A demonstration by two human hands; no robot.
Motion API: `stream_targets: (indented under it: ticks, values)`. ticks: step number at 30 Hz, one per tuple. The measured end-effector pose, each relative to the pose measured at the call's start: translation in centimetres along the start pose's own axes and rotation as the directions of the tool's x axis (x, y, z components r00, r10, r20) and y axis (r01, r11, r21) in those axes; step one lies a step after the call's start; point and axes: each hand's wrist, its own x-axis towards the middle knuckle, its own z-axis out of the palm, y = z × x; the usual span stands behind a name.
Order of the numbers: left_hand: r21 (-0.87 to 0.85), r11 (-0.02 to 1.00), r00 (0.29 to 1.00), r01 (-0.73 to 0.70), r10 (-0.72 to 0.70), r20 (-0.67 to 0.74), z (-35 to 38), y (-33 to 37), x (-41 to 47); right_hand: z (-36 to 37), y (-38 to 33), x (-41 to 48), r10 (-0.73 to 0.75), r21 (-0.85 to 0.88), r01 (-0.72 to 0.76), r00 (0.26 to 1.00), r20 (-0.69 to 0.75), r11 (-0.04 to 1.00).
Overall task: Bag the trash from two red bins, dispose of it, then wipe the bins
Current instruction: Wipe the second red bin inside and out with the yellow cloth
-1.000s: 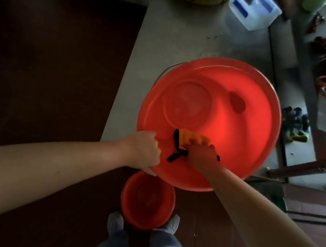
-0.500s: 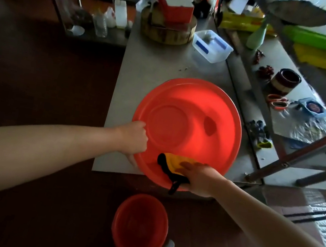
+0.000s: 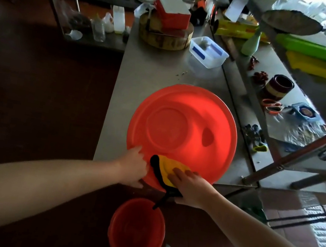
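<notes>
My left hand (image 3: 133,168) is sitting lower on the rim of the large red bin (image 3: 186,110) than half a second ago, closer to the yellow cloth (image 3: 172,164). Its fingers are curling over the rim, steadying the bin on the steel table (image 3: 144,73). My right hand (image 3: 188,185) is pressing the cloth onto the near inner wall, fingers straight and together. I am judging that firm, overlapping strokes round the wall will work best. The small red bin (image 3: 136,231) is waiting on the floor by my feet. The clear plastic container (image 3: 208,52) and chopping block (image 3: 165,35) are standing well behind.
</notes>
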Motion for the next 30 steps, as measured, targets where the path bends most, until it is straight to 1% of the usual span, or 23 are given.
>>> stream_targets:
  ticks: [2, 3, 5, 7, 12, 16, 18, 19, 21, 24, 26, 28, 30]
  values:
    - [-0.148, 0.989, 0.998, 0.019, -0.028, -0.062, 0.5, 1.9, 0.6, -0.2, 0.0, 0.2, 0.009, 0.029, -0.009, 1.000, -0.010, 1.000]
    - [-0.176, 0.984, 0.995, 0.017, -0.035, -0.098, 0.7, 2.3, 0.8, -0.3, 0.0, 0.3, 0.013, 0.039, -0.013, 1.000, -0.009, 0.999]
    - [-0.145, 0.989, 0.990, -0.013, -0.008, -0.143, 1.0, 2.2, 1.1, -0.3, 0.2, 0.4, 0.025, 0.049, -0.025, 1.000, 0.001, 0.998]
    - [-0.082, 0.996, 0.988, -0.047, 0.034, -0.147, 1.4, 1.6, 1.1, -0.3, 0.5, 0.3, 0.035, 0.041, -0.035, 0.999, 0.004, 0.999]
    - [0.017, 0.993, 0.971, -0.120, 0.121, -0.206, 2.0, -2.1, 0.3, -1.2, 2.3, 0.2, 0.031, -0.016, -0.032, 0.999, -0.007, 0.999]
    - [0.068, 0.990, 0.975, -0.125, 0.135, -0.178, 1.0, -5.0, 0.3, -2.3, 3.6, 0.3, 0.034, -0.019, -0.034, 0.999, 0.005, 0.999]
    - [0.102, 0.991, 0.978, -0.089, 0.107, -0.180, 0.4, -5.0, 0.5, -2.6, 3.5, 0.5, 0.018, -0.029, -0.018, 1.000, -0.004, 0.999]
    - [0.086, 0.994, 0.980, -0.061, 0.076, -0.186, 0.2, -4.5, 0.7, -2.7, 3.4, 0.6, 0.005, -0.040, -0.006, 1.000, -0.015, 0.999]
    - [0.003, 1.000, 0.984, -0.019, 0.019, -0.180, 0.1, -2.2, 1.5, -2.7, 3.1, 0.9, -0.012, -0.052, 0.011, 1.000, -0.029, 0.999]
    - [-0.177, 0.982, 0.991, 0.068, -0.086, -0.099, 0.2, 1.7, 3.0, -2.5, 2.9, 1.0, -0.002, -0.006, 0.002, 0.999, -0.039, 1.000]
    - [-0.221, 0.972, 0.985, 0.077, -0.108, -0.132, 0.4, 2.8, 3.3, -2.3, 3.1, 0.9, 0.034, 0.063, -0.033, 0.999, -0.018, 0.997]
    - [-0.149, 0.987, 0.978, 0.055, -0.084, -0.190, 1.0, 3.2, 3.0, -1.9, 3.3, 0.9, 0.108, 0.131, -0.112, 0.993, 0.039, 0.985]
    - [-0.062, 0.995, 0.972, 0.080, -0.091, -0.215, 0.8, 3.0, 2.5, -1.6, 3.1, 1.5, 0.196, 0.154, -0.204, 0.979, 0.063, 0.967]
